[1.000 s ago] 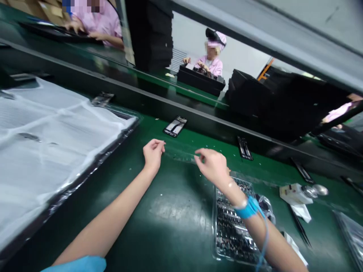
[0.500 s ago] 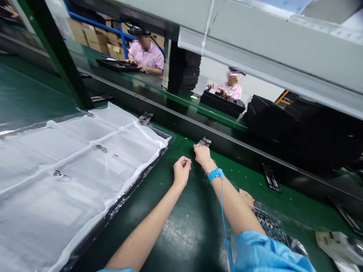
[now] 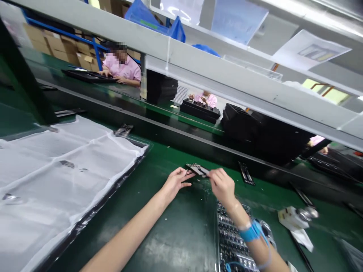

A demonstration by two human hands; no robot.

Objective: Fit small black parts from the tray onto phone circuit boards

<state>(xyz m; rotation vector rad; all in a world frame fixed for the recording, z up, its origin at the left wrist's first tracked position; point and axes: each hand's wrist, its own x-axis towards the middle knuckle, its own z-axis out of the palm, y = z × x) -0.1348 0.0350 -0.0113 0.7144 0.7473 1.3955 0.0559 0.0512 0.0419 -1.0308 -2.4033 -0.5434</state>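
Note:
A flat, dark, phone-like part with a silvery face is raised above the green bench, tilted. My right hand pinches its right end between thumb and fingers; a blue wrist strap circles that wrist. At the part's left end is my left hand, fingers stretched and apart, with fingertips reaching under its edge. Whether they bear any of its weight I cannot tell. Below my right forearm lies a clear tray filled with rows of small dark parts, partly hidden by the arm.
White sheeting over a dark-edged tray covers the left. Similar parts lie along the channel beyond. A white bottle with a metal top stands right. Across the line, people in pink work behind a black box. A grey beam crosses overhead.
My right hand has lifted the phone-like part from the far side and brought it nearer. My left hand has uncurled and reached to the part. The view has shifted right and up.

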